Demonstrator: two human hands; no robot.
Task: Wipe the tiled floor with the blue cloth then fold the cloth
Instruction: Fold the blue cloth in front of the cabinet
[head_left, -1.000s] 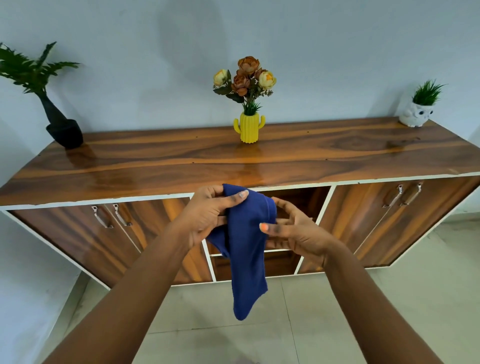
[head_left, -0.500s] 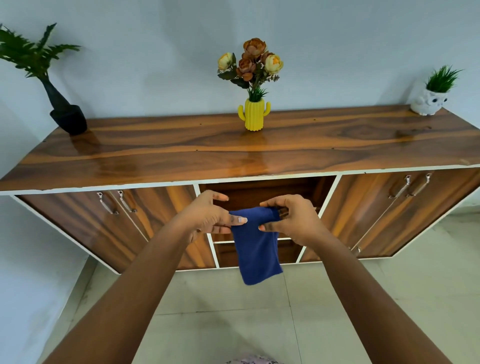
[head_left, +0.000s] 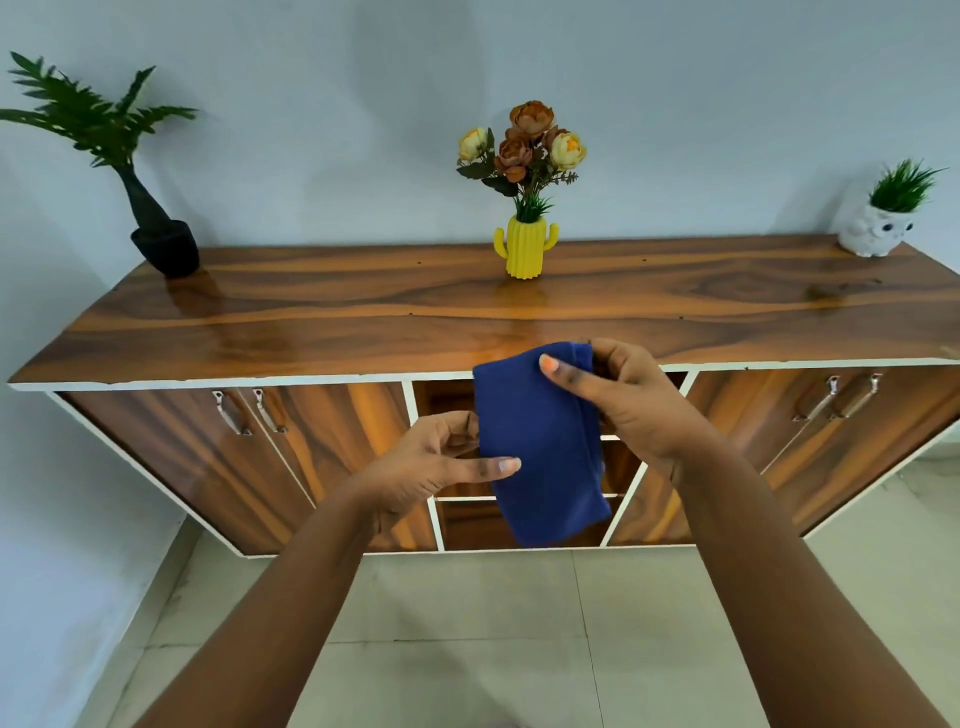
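Observation:
The blue cloth (head_left: 540, 447) hangs in the air in front of the cabinet, folded into a short thick rectangle. My right hand (head_left: 628, 405) pinches its upper right corner, thumb on the front face. My left hand (head_left: 441, 462) holds the cloth's left edge lower down, with the thumb lying across the front. The pale tiled floor (head_left: 467, 639) lies below my arms.
A long wooden cabinet (head_left: 363, 322) stands against the wall, with handled doors left and right and open shelves in the middle. On top stand a black-potted plant (head_left: 166, 249), a yellow cactus vase of flowers (head_left: 525, 252) and a white owl planter (head_left: 872, 234).
The long hanging cloth has been folded shorter. My right hand has risen to the cloth's top corner and my left hand has dropped to its left edge.

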